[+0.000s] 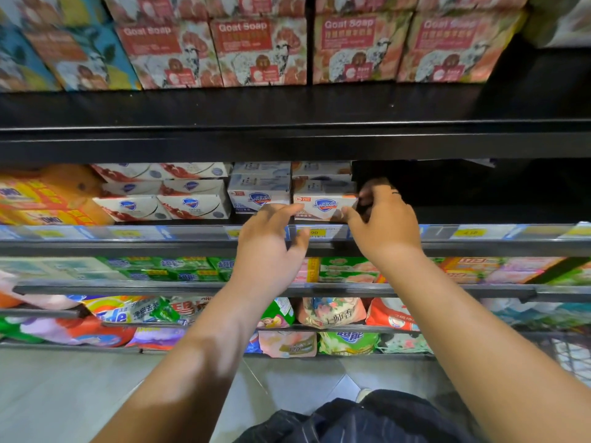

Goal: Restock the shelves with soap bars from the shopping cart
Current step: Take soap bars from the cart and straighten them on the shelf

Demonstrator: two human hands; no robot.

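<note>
Soap bar [323,204] — long axis sideways

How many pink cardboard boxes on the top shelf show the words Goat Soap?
4 pink cardboard Goat Soap boxes, side by side: left, centre-left, centre-right, right. Others stacked above are cut off.

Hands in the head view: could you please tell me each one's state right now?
Left hand: open, holding nothing.
Right hand: holding the Safeguard soap box.
</note>
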